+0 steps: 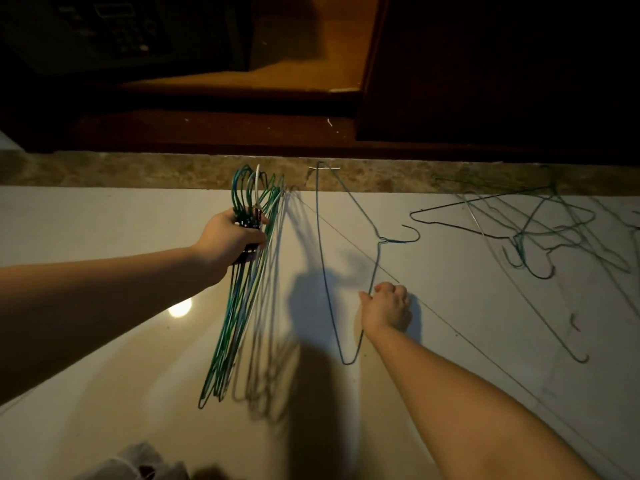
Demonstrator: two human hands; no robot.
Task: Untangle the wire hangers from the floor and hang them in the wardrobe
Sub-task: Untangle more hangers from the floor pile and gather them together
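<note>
Pale glossy floor [104,209], dark wooden wardrobe [485,64] — dim

Green, blue, white hanger bundle [230,327] in left hand [225,240]; dark green single hanger [321,254] at right hand [386,310]; cream floor [104,427].

I'm looking at a bedroom, likely a hotel room. A dark wooden wardrobe [485,81] holds a keypad safe [104,32], above glossy floor tiles [467,323].

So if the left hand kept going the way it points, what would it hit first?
Likely the single hanger the right hand holds, though the left hand with its hanger bundle may pass above it.
</note>
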